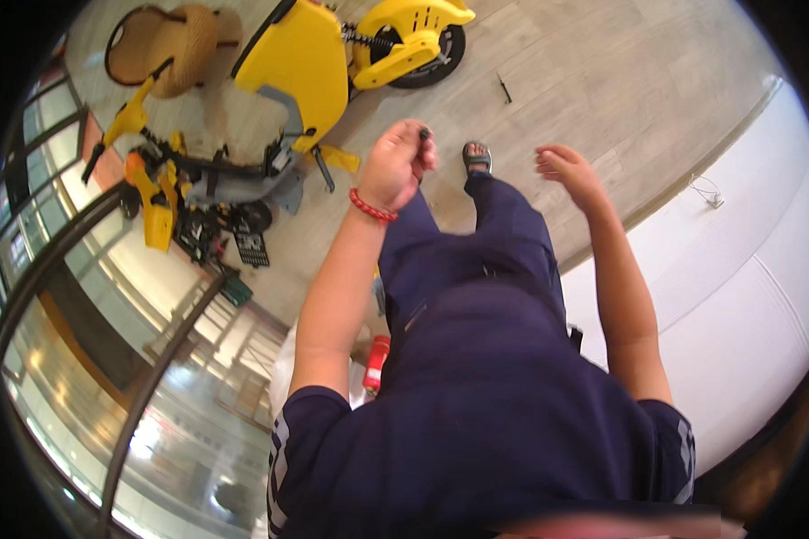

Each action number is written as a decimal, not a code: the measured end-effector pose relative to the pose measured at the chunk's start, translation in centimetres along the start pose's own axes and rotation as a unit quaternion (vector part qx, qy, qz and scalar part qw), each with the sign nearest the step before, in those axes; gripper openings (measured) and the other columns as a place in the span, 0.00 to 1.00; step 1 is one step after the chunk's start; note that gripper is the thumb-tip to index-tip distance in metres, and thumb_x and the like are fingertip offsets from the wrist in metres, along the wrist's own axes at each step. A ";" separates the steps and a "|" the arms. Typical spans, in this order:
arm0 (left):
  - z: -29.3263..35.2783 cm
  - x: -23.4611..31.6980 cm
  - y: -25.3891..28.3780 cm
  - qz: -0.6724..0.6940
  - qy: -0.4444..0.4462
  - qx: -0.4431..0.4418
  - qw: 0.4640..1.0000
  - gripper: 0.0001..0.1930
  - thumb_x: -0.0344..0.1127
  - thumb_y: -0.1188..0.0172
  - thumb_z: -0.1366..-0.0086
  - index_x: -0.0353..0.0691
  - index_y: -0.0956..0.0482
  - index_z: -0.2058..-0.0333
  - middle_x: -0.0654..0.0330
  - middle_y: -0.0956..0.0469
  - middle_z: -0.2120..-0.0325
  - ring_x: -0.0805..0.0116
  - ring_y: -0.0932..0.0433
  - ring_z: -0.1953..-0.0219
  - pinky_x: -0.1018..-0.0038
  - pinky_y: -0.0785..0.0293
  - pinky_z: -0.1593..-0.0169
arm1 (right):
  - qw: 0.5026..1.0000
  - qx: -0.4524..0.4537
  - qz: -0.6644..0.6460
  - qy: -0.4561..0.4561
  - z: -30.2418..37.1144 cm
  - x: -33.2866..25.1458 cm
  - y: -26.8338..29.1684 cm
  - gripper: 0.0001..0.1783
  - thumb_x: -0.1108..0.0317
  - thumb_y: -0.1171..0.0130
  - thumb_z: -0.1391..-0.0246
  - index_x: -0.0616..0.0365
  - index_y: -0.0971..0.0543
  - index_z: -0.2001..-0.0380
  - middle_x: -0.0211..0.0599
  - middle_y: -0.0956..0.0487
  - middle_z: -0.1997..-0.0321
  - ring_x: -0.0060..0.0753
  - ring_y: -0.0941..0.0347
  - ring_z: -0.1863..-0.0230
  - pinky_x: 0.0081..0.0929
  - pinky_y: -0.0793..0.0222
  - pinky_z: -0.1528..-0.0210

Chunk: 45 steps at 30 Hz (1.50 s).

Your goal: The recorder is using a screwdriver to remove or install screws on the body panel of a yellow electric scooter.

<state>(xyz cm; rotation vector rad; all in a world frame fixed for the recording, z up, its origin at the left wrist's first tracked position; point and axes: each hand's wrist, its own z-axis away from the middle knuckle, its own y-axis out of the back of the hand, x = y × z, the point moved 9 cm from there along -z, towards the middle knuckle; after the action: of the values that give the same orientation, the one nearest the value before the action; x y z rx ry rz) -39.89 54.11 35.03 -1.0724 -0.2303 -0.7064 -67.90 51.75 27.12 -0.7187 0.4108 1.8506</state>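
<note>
My left hand (397, 162), with a red beaded bracelet at the wrist, is raised in front of me. Its fingers are pinched around a small black piece (425, 134), too small to name exactly. Out to the right, my right hand (566, 171) hangs in the air with its fingers loosely bent and apart, holding nothing. Beyond my left hand stands a yellow scooter (307, 67) with a black rear wheel (439, 61). Its grey footboard area (252, 184) and yellow front panel (159, 216) lie to the left, with some dark inner parts showing.
A thin black tool (505, 88) lies on the wood-look floor (566, 63). At the far left is a wicker chair (189, 54). A black grid-like tray (252, 250) and a dark green box (235, 289) sit near the glass front. A red cylinder (376, 364) is beside me. A white wall (737, 260) bounds the right.
</note>
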 end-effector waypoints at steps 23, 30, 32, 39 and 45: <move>-39.7 -26.3 29.9 -0.066 0.270 -0.119 0.953 0.10 0.39 0.48 0.31 0.39 0.26 0.62 0.64 0.24 0.73 0.77 0.26 0.74 0.77 0.26 0.66 | 0.837 0.268 0.473 -0.058 -54.3 35.3 14.9 0.24 0.53 0.48 0.43 0.61 0.30 0.52 0.53 0.31 0.46 0.53 0.32 0.46 0.43 0.33 0.48; -41.0 -28.1 33.1 -0.205 0.322 -0.133 0.914 0.09 0.37 0.47 0.32 0.38 0.26 0.60 0.64 0.26 0.70 0.79 0.26 0.71 0.80 0.28 0.65 | 0.823 0.275 0.497 0.025 -57.5 34.8 13.8 0.15 0.59 0.52 0.40 0.62 0.32 0.62 0.53 0.26 0.60 0.59 0.29 0.59 0.49 0.33 0.56; -40.2 -27.2 33.2 -0.232 0.330 -0.124 0.906 0.08 0.36 0.47 0.32 0.38 0.27 0.60 0.64 0.27 0.69 0.78 0.26 0.71 0.80 0.28 0.64 | 0.847 0.268 0.453 0.067 -55.8 31.0 13.5 0.14 0.61 0.51 0.40 0.62 0.32 0.63 0.51 0.25 0.65 0.56 0.28 0.63 0.46 0.32 0.59; -39.1 -22.1 33.5 -0.166 0.258 -0.119 0.944 0.10 0.36 0.46 0.33 0.38 0.26 0.57 0.63 0.24 0.64 0.77 0.23 0.67 0.78 0.26 0.60 | 0.948 0.180 0.138 0.224 -42.0 14.2 9.0 0.09 0.72 0.43 0.44 0.62 0.28 0.62 0.28 0.29 0.71 0.16 0.33 0.72 0.16 0.36 0.68; -41.4 -20.8 34.3 -0.060 0.183 -0.141 0.971 0.11 0.39 0.49 0.31 0.38 0.26 0.57 0.61 0.22 0.64 0.75 0.23 0.68 0.77 0.25 0.60 | 0.904 0.168 0.152 0.362 -36.0 7.6 3.8 0.10 0.81 0.45 0.47 0.65 0.29 0.60 0.31 0.27 0.69 0.17 0.30 0.70 0.15 0.34 0.65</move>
<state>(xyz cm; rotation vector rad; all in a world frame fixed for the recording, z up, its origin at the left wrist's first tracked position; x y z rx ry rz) -40.65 36.76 -19.93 -1.1806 0.1291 -1.0539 -63.14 34.68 -5.35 -1.1349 1.3558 1.6677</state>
